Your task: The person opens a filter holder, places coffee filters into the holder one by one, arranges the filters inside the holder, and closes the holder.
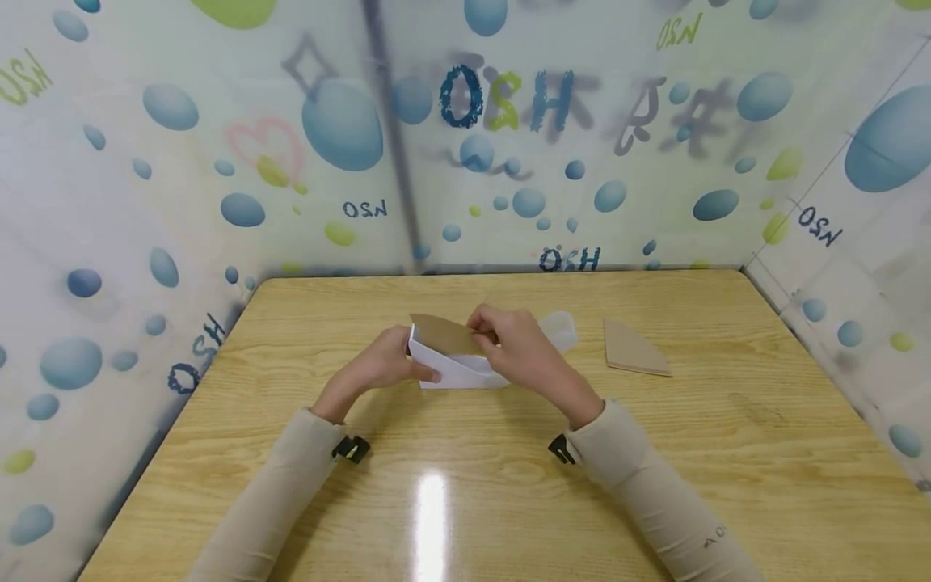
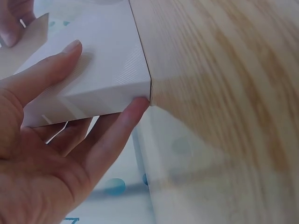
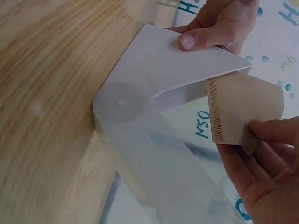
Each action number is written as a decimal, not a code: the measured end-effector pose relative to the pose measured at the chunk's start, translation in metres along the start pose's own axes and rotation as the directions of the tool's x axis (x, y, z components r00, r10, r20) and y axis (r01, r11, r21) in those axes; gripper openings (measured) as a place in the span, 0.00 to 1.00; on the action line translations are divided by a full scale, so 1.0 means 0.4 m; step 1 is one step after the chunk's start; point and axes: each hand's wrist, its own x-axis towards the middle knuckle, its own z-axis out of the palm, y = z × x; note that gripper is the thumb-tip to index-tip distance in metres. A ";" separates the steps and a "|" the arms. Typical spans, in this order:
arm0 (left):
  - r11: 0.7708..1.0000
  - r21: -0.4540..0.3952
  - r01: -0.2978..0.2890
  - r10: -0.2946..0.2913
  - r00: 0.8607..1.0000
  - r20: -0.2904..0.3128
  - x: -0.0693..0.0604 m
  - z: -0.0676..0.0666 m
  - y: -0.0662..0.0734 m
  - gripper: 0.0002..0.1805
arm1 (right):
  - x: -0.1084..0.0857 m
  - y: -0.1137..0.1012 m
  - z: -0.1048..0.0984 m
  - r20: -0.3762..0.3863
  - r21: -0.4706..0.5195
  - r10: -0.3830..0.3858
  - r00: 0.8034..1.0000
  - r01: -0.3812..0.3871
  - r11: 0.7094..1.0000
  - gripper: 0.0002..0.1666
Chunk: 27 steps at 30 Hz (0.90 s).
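My left hand [image 1: 385, 360] grips a white wedge-shaped box [image 1: 454, 376] by its left end. In the left wrist view, the thumb lies on the broad face and fingers support the edge and underside. My right hand [image 1: 522, 346] pinches a brown paper coffee filter [image 3: 233, 109] with a crimped edge, between thumb and fingers. The filter sits at the box's open side, partly behind its front wall in the head view; how deep it goes is hidden. A translucent lid [image 3: 154, 163] is swung out from the box's corner pivot, beyond my right hand.
More brown coffee filters [image 1: 633, 349] lie in a flat stack on the wooden table [image 1: 465, 517], right of my right hand. A patterned curtain [image 1: 465, 202] rises behind the table's far edge and along its sides.
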 end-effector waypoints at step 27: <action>0.991 -0.127 0.052 -0.044 0.997 0.068 -0.001 0.005 0.000 0.27 | -0.001 0.015 0.047 0.131 -0.017 0.012 0.991 -0.010 1.000 0.05</action>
